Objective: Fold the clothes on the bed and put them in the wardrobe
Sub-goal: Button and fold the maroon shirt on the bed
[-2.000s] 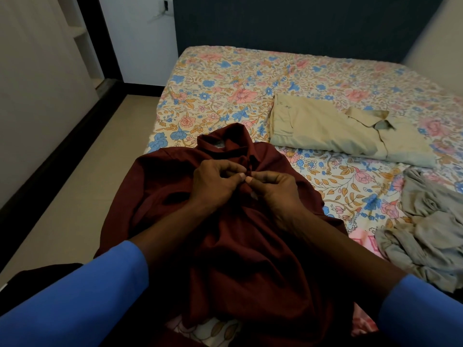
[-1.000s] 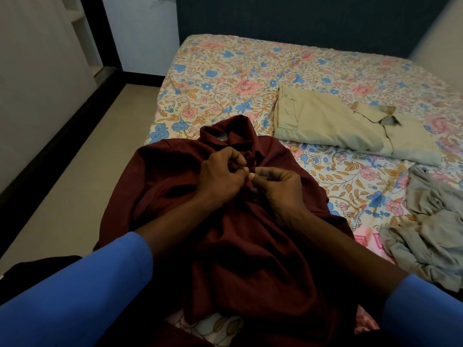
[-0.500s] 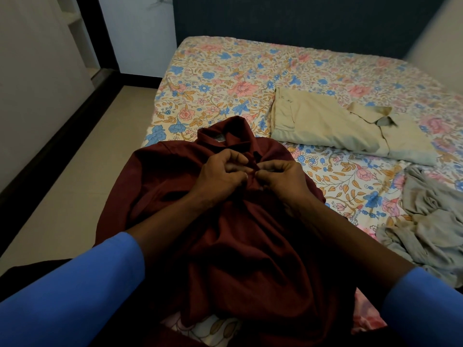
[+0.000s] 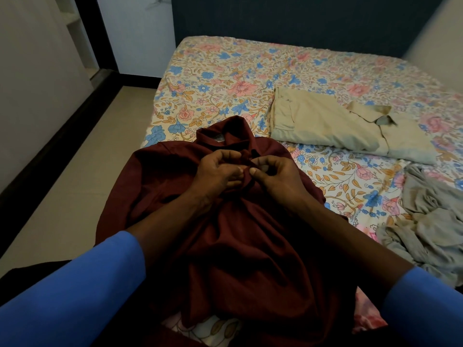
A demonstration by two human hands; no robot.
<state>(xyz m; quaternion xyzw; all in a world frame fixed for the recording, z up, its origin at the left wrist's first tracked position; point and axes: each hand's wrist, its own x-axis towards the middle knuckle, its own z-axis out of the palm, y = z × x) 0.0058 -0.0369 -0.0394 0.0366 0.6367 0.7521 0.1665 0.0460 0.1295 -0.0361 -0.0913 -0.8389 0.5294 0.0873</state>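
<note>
Two hands meet at the front of a maroon shirt (image 4: 250, 246), just below its collar (image 4: 225, 130). The left hand (image 4: 218, 175) has its fingers (image 4: 231, 156) curled and clamped with the thumb on a bunch of the cloth. The right hand (image 4: 279, 177) pinches the facing edge of the shirt between thumb and forefinger, its other fingers curled in. The fingertips of the two hands come almost together over the fabric; what small part lies between them is too dark to tell.

The maroon shirt lies spread and rumpled on the near-left corner of the bed (image 4: 225, 71), collar pointing away from the person, one side hanging over the bed's left edge. A pale label (image 4: 218, 138) shows inside the collar.

Beyond and to the right, well apart from the hands, a beige shirt (image 4: 325, 123) lies folded flat on the floral sheet, its collar toward the right. Nearer, at the right edge of the view, a grey garment (image 4: 433, 221) sits in a crumpled heap on the bed.

Both forearms reach in from the bottom of the view in blue sleeves (image 4: 75, 296). A light tiled floor (image 4: 75, 176) runs along the bed's left side, bordered by a dark strip at the foot of a pale wall (image 4: 37, 71). A dark panel (image 4: 300, 21) stands behind the far end of the bed.
</note>
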